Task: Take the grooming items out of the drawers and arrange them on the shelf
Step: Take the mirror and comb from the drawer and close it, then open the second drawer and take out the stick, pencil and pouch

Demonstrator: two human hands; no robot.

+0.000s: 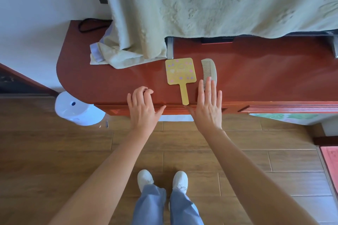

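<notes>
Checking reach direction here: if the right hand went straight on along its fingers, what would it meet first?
The comb. The right hand has its fingertips over the comb's near end, though whether they touch it is unclear.

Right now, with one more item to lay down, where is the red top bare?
Bare stretch: the red top right of the comb, below the draped cloth. Another: left of the mirror, between the towel heap and the left hand. The middle is crowded: mirror and comb lie side by side, the right hand touching the comb's near end.
</notes>
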